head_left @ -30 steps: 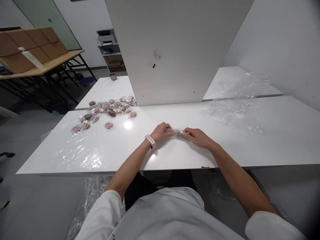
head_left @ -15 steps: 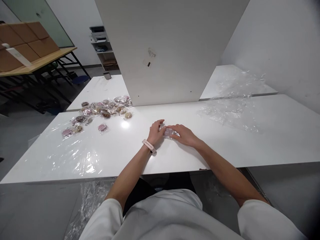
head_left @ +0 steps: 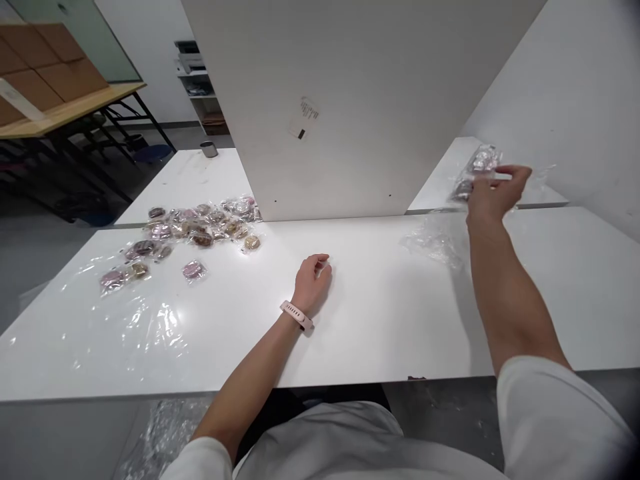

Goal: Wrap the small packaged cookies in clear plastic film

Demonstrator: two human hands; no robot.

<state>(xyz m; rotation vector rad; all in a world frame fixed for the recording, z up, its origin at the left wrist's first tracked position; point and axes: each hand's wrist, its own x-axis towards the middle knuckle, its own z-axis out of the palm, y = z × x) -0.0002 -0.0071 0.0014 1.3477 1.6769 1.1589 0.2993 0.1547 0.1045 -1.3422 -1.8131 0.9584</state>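
Note:
My right hand [head_left: 497, 190] reaches over the far right of the white table [head_left: 370, 313] and grips a clear plastic packet [head_left: 480, 163]. Something dark and pinkish shows through the packet, too blurred to name. Loose clear plastic wrappers [head_left: 437, 243] lie below and beside this hand. My left hand [head_left: 313, 283], with a pink band [head_left: 296, 315] at the wrist, rests on the table near the middle. Its fingers are loosely curved, thumb apart from forefinger, and nothing shows in them. To its left lies a single pink round piece in a clear wrapper [head_left: 193, 269].
Several wrapped round pieces [head_left: 203, 238] in pink, brown and yellow are heaped at the left. A clear plastic sheet [head_left: 150, 327] covers the table's left front. An upright white panel [head_left: 345, 133] stands behind the table. A grey cup [head_left: 209, 149] is at the back left.
Both hands were together at the table's middle on a small clear packet with something pinkish in it. My right hand has moved to the far right with a packet; my left has stayed.

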